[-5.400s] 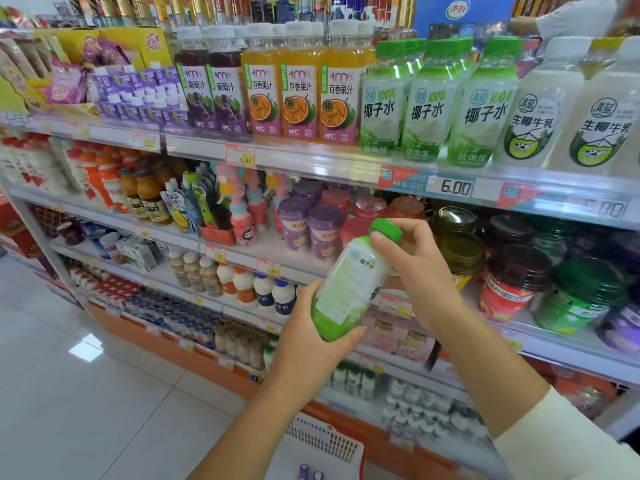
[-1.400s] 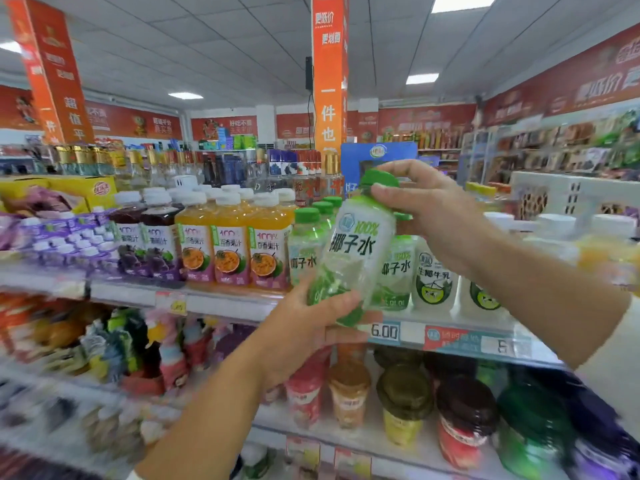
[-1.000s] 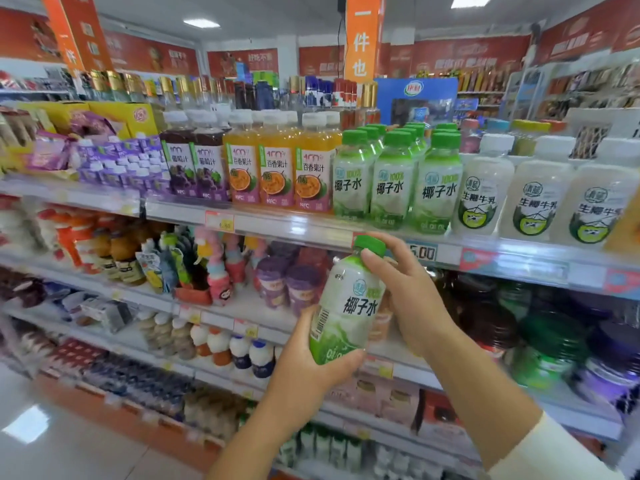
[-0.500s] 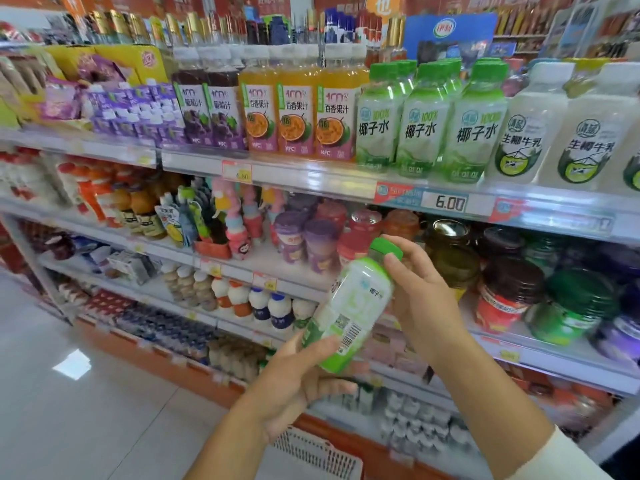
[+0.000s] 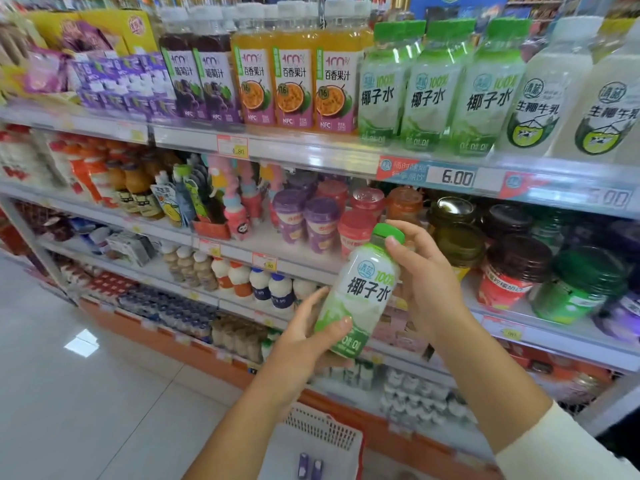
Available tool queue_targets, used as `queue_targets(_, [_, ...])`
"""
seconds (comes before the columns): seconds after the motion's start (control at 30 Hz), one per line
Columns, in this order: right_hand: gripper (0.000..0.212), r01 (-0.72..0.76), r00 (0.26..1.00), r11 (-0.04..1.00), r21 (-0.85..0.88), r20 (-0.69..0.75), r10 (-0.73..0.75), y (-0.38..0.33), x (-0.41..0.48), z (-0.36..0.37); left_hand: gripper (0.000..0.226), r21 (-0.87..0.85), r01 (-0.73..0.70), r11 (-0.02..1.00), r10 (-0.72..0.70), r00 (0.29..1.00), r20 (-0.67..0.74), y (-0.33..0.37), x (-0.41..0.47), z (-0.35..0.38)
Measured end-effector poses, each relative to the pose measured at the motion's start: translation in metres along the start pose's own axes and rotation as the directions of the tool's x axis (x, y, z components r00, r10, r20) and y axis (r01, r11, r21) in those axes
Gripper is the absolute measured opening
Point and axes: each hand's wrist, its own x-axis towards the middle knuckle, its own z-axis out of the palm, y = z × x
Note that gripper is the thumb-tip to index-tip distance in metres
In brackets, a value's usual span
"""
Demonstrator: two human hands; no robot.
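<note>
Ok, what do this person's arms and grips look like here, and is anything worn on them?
Both grips are bare hands, left grip and right grip, with no gloves, rings or watch in view. The right forearm is uncovered up to a plain cream sleeve, which begins near the frame's lower right corner. The left arm shows no sleeve as far as the bottom edge.

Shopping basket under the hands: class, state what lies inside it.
Two small purple cartons show in the basket. The left forearm and the picture's lower edge hide the rest of its inside.
</note>
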Motion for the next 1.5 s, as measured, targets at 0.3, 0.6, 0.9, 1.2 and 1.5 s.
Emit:
queue_targets(0.3, [0.021,-0.044,0.987,0.995,0.087,0.161,0.03,-0.002,-0.005,-0.001,0.061,-0.132,-0.079,0.988,0.09,0.993,0.081,-0.013,-0.002,0.016])
queue_targets(0.6, [0.017,0.045,0.999,0.97,-0.239,0.036,-0.038,0.0,-0.003,-0.008,0.06,0.495,-0.181,0.85,0.3,0.938,-0.172,-0.009,-0.004,0.023])
queue_targets(0.9, [0.024,-0.1,0.984,0.974,0.203,0.163,0.068,0.0,-0.004,-0.018,0.07,0.03,-0.007,1.0,0.006,0.999,0.049,-0.007,0.002,0.011])
queue_targets(1.2, [0.02,-0.058,0.998,0.997,0.05,-0.032,0.06,0.003,-0.001,-0.022,0.064,0.439,-0.168,0.882,0.253,0.957,-0.142,-0.014,-0.001,0.025])
queue_targets(1.5, [0.02,-0.091,0.995,0.995,-0.045,-0.055,0.088,0.003,-0.004,-0.031,0.076,0.323,-0.088,0.942,0.106,0.994,-0.04,-0.017,0.003,0.021])
